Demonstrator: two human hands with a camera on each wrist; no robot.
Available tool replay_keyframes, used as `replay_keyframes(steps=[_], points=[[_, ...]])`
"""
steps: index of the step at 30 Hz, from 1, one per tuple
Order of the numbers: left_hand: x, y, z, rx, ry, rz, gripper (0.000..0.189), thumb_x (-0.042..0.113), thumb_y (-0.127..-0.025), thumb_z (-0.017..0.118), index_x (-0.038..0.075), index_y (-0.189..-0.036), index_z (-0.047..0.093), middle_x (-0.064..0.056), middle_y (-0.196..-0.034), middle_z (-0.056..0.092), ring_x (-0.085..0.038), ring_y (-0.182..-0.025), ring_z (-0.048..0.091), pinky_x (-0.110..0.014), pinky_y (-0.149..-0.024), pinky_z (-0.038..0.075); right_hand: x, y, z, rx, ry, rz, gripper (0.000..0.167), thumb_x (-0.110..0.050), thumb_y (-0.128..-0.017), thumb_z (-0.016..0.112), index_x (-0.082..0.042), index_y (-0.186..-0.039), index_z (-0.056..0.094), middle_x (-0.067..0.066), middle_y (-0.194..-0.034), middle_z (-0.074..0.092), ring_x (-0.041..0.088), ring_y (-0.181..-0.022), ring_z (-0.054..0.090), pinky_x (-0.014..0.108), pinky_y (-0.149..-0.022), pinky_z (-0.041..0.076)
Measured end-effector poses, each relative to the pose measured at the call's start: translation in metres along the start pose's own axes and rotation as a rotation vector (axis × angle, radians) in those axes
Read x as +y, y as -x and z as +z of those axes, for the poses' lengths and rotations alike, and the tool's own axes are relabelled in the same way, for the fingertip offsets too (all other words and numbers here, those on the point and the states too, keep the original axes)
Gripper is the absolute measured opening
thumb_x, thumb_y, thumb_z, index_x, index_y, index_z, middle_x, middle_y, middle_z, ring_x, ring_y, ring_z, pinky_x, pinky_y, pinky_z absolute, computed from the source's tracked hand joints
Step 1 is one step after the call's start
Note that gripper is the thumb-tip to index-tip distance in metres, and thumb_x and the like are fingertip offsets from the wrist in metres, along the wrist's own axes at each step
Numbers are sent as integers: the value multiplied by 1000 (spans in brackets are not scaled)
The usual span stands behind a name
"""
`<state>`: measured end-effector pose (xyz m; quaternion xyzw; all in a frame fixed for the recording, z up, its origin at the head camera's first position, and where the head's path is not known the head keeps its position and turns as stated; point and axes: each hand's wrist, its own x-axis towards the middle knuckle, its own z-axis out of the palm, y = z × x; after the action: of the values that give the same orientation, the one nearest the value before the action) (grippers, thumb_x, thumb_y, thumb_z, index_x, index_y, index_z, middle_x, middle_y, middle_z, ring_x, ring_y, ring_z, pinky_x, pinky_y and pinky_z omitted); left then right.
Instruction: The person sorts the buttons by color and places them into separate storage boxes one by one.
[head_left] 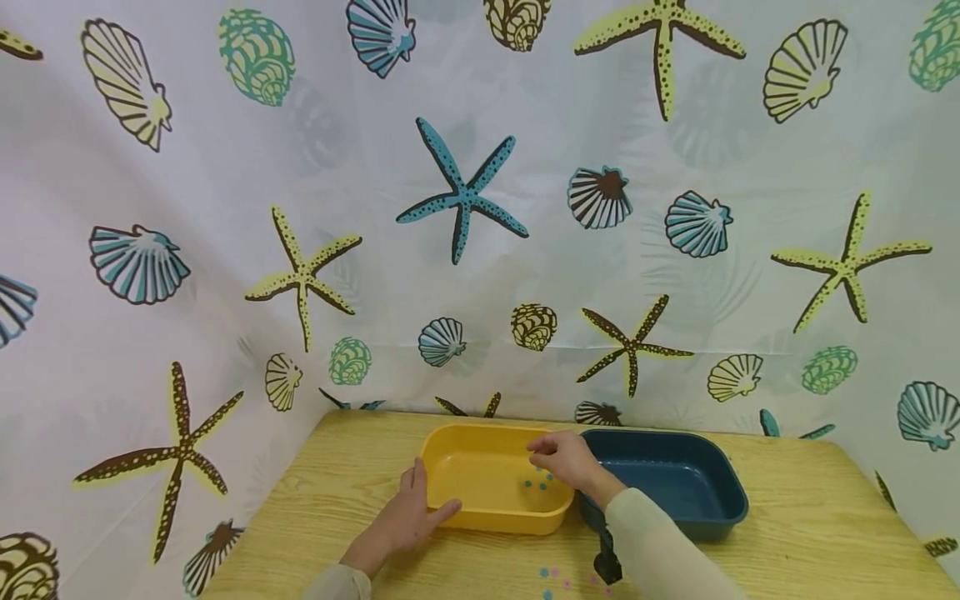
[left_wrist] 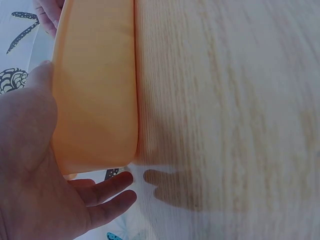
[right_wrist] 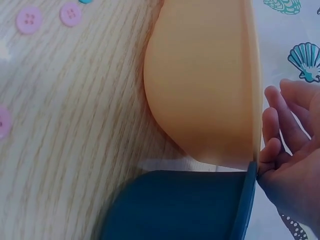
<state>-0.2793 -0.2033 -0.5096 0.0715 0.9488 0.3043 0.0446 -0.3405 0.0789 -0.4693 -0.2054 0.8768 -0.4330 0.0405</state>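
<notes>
The yellow tray (head_left: 487,522) stands on the wooden table with several small blue buttons (head_left: 543,486) at its right end. My left hand (head_left: 405,517) rests at the tray's left front corner, thumb at the front rim and fingers along the left side. In the left wrist view, two fingers extend past the tray's end. Over the tray's right end hovers my right hand (head_left: 570,458), its fingers loosely bent; I see nothing between them. Right beside the yellow tray, a dark blue tray (head_left: 712,527) sits partly behind my right forearm.
In front of the trays lie several loose buttons, pink (right_wrist: 29,20) and blue (head_left: 544,572). A black strap (head_left: 607,562) hangs at my right wrist. Behind the table (head_left: 330,475) hangs a white curtain (head_left: 525,267) printed with shells and starfish.
</notes>
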Motion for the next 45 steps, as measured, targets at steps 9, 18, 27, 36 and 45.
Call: replay_keyframes(steps=[9, 18, 27, 36, 45], points=[[2, -1, 0, 13, -9, 22, 103, 58, -90, 52, -12, -146, 1, -35, -146, 13, -44, -123, 42, -52, -98, 36, -2, 12, -15, -4, 11, -12, 18, -14, -92, 62, -7, -107, 69, 1, -94, 66, 17, -84, 62, 34, -72, 52], [3, 2, -1, 10, -21, 16, 104, 58, -90, 53, -14, -145, 2, -37, -145, 15, -43, -122, 43, -52, -98, 37, -4, 34, -30, -69, 30, -106, 16, -17, -92, 63, -7, -103, 69, -3, -87, 65, 14, -79, 60, 28, -67, 50], [3, 2, -2, 5, -20, 12, 104, 57, -90, 53, -14, -145, 1, -37, -145, 14, -44, -119, 45, -52, -96, 38, -5, 54, -35, -157, -44, -112, 18, -18, -92, 64, -4, -101, 69, 4, -85, 67, 31, -78, 62, 29, -62, 51], [5, 3, -2, 3, 0, 11, 104, 57, -90, 54, -14, -145, 1, -37, -146, 13, -46, -120, 44, -53, -98, 37, -3, 73, -30, -224, -92, -95, 16, -16, -91, 65, -4, -99, 71, 9, -88, 69, 22, -77, 63, 26, -63, 49], [5, 2, -2, -1, -14, 6, 104, 57, -90, 53, -13, -145, 0, -36, -146, 12, -45, -120, 44, -52, -98, 37, 3, 84, -19, -280, -81, -141, 12, -8, -88, 67, -1, -95, 73, 10, -91, 71, 8, -75, 62, 22, -65, 50]])
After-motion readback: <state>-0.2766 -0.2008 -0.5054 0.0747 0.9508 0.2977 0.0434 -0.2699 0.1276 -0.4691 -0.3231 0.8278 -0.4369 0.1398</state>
